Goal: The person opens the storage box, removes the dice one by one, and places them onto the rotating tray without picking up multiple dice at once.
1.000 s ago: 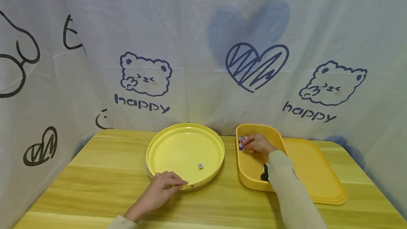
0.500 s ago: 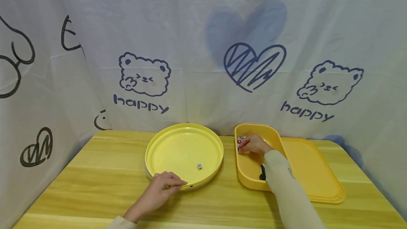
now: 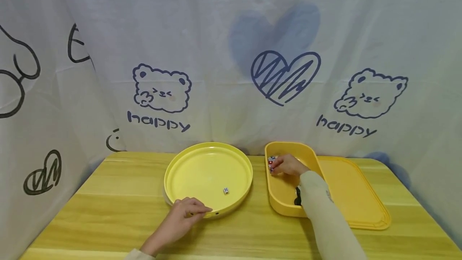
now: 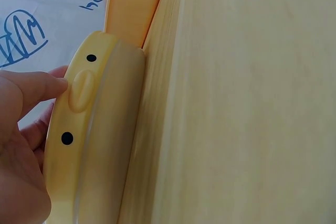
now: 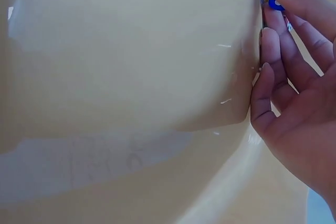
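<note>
My left hand (image 3: 184, 216) holds the near rim of a round yellow tray (image 3: 202, 171), thumb outside and fingers over the inner side. In the left wrist view the tray's side (image 4: 65, 171) carries a beak and two black eye dots. A white die (image 3: 225, 191) with blue pips lies in the tray. Inside an orange-yellow box (image 3: 279, 196), my right hand (image 3: 290, 165) reaches along the left wall. The right wrist view shows a blue die (image 5: 275, 1) pinched between thumb and forefinger. Several dice (image 3: 271, 159) sit beside the fingertips, partly hidden by the hand.
A black object (image 3: 297, 196) lies in the box's near part, half covered by the right sleeve (image 3: 321, 204). Right of the box a flat orange lid (image 3: 355, 196) lies on the wooden table (image 3: 108, 204). A printed curtain (image 3: 216, 51) hangs behind.
My right fingers have shifted slightly left and down onto the dice by the box wall, and the thumb and forefinger have closed on one. The left hand keeps its hold on the tray.
</note>
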Demonstrator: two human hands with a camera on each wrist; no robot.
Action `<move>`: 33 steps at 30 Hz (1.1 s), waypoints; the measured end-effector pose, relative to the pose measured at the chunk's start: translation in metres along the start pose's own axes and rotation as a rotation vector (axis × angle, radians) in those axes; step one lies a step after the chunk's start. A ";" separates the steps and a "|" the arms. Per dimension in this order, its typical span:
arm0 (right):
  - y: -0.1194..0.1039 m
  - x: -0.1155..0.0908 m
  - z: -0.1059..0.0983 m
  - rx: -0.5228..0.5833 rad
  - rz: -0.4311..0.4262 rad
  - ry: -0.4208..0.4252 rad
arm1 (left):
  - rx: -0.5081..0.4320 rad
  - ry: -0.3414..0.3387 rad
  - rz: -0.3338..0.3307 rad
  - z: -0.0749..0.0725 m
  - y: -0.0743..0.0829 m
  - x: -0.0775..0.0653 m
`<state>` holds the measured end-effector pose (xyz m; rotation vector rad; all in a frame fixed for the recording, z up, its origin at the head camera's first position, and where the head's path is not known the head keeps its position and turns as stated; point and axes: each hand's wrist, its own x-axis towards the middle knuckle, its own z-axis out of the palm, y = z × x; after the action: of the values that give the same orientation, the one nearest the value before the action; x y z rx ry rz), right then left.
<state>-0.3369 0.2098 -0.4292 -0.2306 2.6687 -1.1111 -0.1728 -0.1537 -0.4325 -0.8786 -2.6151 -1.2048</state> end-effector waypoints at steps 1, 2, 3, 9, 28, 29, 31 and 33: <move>0.000 0.000 -0.001 0.009 0.001 -0.002 | -0.006 0.001 -0.002 0.000 0.000 0.000; -0.001 -0.001 -0.001 0.018 0.004 -0.003 | -0.012 0.002 -0.005 0.000 0.000 0.000; -0.001 -0.002 -0.002 0.025 0.008 -0.004 | -0.014 0.003 -0.007 0.001 0.000 0.000; -0.005 -0.008 -0.002 0.083 0.028 -0.024 | 0.005 0.009 -0.007 0.003 -0.002 -0.002; -0.006 -0.012 -0.022 0.204 -0.064 -0.010 | 0.032 0.045 0.045 0.005 0.000 -0.002; -0.009 -0.012 -0.024 0.197 -0.069 -0.004 | 0.033 0.046 0.042 0.005 0.000 -0.002; -0.013 -0.012 -0.027 0.180 -0.071 0.004 | 0.034 0.046 0.034 0.005 -0.001 -0.002; -0.018 -0.013 -0.030 0.166 -0.066 0.009 | 0.031 0.040 0.020 0.005 -0.001 -0.001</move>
<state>-0.3320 0.2202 -0.3942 -0.2857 2.5751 -1.3491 -0.1714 -0.1510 -0.4369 -0.8643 -2.5804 -1.1617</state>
